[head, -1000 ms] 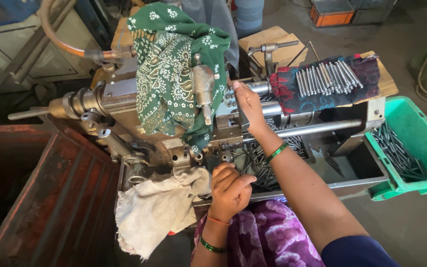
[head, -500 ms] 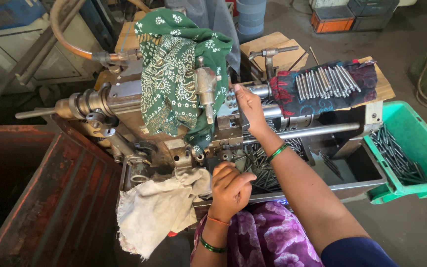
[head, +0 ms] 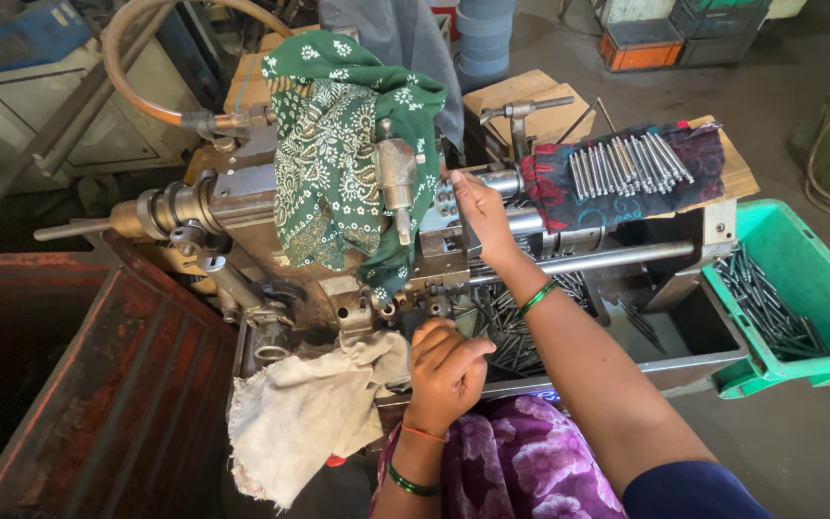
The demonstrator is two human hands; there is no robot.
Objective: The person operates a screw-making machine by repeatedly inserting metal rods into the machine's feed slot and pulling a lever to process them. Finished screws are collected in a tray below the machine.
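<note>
While the right hand is laid on the machine head, fingers pressed flat against the metal block just right of the green cloth, nothing is seen gripped in it. The left hand is curled shut near the front edge, beside the white rag; whether anything is held cannot be told. Rods lie on the dark cloth, right of and beyond the right hand, long axes pointing away; the right hand is nearer.

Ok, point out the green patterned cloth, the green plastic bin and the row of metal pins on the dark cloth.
green patterned cloth (head: 329,163), head view, middle of the draped fabric
green plastic bin (head: 823,279), head view, bare inner wall
row of metal pins (head: 626,163), head view, middle of the row
</note>
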